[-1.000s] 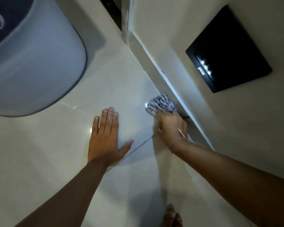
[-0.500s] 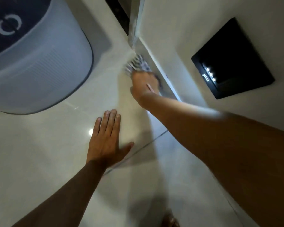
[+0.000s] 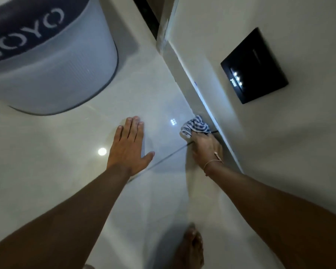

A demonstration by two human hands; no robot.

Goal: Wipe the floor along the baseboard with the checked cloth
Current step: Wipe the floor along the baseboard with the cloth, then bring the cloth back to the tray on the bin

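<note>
Two hands are down on the pale glossy tiled floor (image 3: 70,171): your left hand (image 3: 128,148) lies flat and empty as a brace, while your right hand (image 3: 207,148) has its grip closed on the bunched blue-and-white checked cloth (image 3: 195,127). The cloth sticks out ahead of your fingers, touching the foot of the pale baseboard (image 3: 190,82), which runs on diagonally up and to the left, so the next stroke should follow that line.

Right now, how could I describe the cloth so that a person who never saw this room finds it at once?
Follow the baseboard down the wall to below the black wall panel. There, the right hand presses a bunched checked cloth on the floor. It is the only blue-and-white patterned thing on the pale tiles.
</note>
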